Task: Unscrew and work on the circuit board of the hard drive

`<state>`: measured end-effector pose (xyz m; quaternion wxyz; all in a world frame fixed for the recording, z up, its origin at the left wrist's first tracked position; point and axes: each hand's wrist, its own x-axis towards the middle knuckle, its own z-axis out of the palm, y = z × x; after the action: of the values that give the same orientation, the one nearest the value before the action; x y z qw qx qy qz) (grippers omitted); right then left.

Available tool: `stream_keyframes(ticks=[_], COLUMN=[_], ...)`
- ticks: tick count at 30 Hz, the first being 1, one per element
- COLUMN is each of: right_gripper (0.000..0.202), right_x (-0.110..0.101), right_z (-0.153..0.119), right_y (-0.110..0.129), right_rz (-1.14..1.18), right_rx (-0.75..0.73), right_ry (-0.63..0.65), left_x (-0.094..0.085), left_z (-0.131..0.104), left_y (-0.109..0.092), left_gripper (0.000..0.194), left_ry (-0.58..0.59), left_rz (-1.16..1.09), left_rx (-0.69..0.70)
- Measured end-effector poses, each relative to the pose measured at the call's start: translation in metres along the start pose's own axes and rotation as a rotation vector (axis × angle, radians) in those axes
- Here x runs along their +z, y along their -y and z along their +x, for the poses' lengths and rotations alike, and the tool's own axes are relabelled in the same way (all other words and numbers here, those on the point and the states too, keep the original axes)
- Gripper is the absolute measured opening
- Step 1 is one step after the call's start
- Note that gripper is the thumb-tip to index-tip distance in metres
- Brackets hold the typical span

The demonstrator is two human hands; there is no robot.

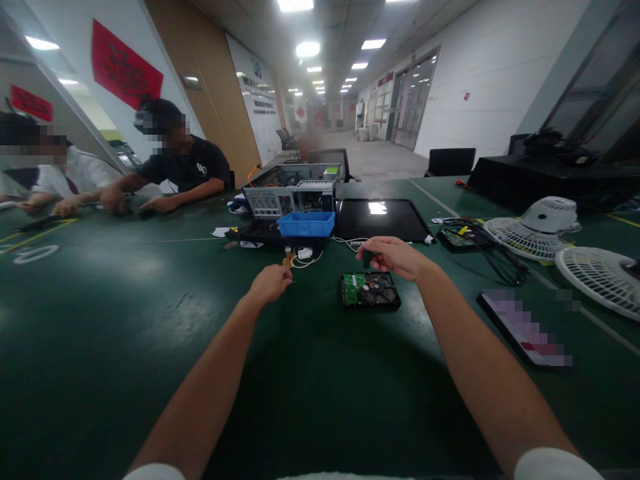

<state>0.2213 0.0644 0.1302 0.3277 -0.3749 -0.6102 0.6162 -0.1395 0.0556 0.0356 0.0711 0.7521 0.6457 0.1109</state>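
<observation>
Toward the left edge of the green table (100,373), through my feed, a co-worker in a dark shirt (195,167) sits with both hands low over the tabletop. Further right, my left hand (270,283) has its fingertips drawn together; I cannot tell whether they pinch anything. A small orange-brown piece (288,259) lies just beyond them, and a blue plastic bin (306,227) sits toward the far edge, before an open computer case (267,202). The hard drive (371,291) lies flat between my forearms, circuit-board side up, well in from the near edge. Just above its far side, my right hand (395,259) pinches a small dark object (367,259), too blurred to identify. I judge this fine handwork at the drive; the next move calls for steady fingertips and a light touch around the exposed board.
</observation>
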Motion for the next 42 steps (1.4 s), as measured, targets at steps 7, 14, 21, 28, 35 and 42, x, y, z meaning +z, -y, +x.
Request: stream_keyframes(ticks=[7,14,21,28,35,42], right_gripper=[0.025,0.026,0.027,0.025,0.029,0.027], right_x=[-0.001,-0.001,-0.001,0.000,-0.005,-0.011], right_z=[0.001,0.000,-0.001,-0.002,-0.003,-0.005], right_y=[-0.001,-0.001,0.000,0.001,0.002,0.004], right_rz=[0.006,0.016,0.020,0.020,0.020,0.025], right_rx=[-0.006,0.000,-0.004,-0.012,-0.039,-0.074], right_ry=[-0.007,-0.009,-0.007,-0.019,-0.003,-0.015], left_x=[0.009,0.003,-0.010,0.007,0.030,0.037], left_z=[0.002,0.001,-0.004,-0.003,0.024,0.036], left_y=[-0.005,-0.010,-0.034,-0.082,-0.129,-0.141], left_gripper=[0.009,0.011,0.010,0.011,0.014,0.014], left_ry=[-0.009,-0.098,-0.198,-0.243,-0.143,-0.103], left_rz=[0.010,0.009,-0.053,-0.437,-0.585,-0.568], left_rx=[-0.026,-0.070,-0.021,0.180,0.233,0.221])
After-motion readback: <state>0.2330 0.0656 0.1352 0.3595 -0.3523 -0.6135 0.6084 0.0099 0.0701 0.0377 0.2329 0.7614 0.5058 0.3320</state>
